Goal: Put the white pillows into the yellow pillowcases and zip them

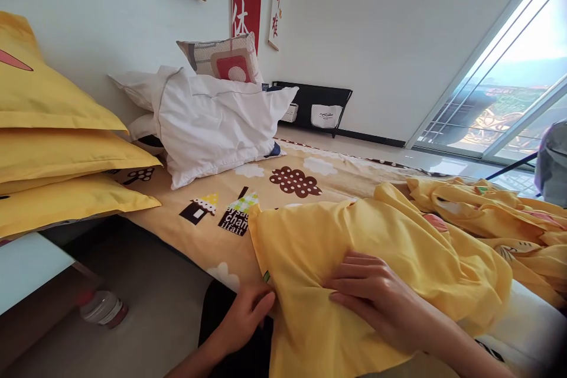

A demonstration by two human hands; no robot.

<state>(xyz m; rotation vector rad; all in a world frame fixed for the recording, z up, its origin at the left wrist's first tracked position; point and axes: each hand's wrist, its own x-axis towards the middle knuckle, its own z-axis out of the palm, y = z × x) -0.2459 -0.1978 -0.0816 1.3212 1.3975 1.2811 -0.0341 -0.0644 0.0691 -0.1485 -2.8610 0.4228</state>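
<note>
A yellow pillowcase lies rumpled across the front of the bed, with a white pillow showing from under its right end. At the case's left edge is my left hand, its fingers curled and its thumb against the hem; the fingertips are partly hidden. My right hand rests on top of the case, fingers close together and gripping the cloth, where creases run toward the fingertips. Whether the white pillow reaches as far as my hands is hidden by the cloth.
Several yellow pillows are stacked at left. White pillows and a patterned pillow lie farther back on the printed sheet. More yellow fabric is heaped at right. A bottle stands on the floor.
</note>
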